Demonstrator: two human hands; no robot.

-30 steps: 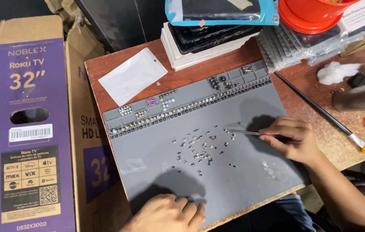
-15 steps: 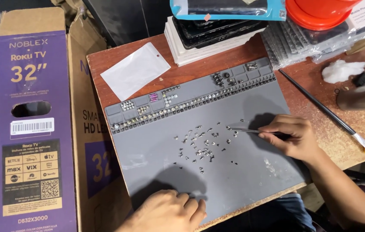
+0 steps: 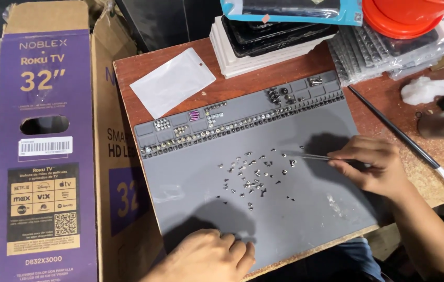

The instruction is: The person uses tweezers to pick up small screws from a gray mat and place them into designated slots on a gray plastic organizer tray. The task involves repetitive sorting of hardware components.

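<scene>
Pinching slim tweezers (image 3: 310, 156) in a closed grip, the right hand (image 3: 373, 167) aims them at scattered screws (image 3: 253, 175) on the grey mat (image 3: 295, 230); the left hand (image 3: 206, 258) rests released on the mat's near edge.

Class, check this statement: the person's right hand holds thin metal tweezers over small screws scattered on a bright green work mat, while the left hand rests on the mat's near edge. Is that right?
Not quite: the flat rubbery work mat is grey, not bright green, as the head view shows. The rest stands: the right hand holds thin metal tweezers over the small scattered screws, and the left hand rests on the mat's near edge.
</scene>
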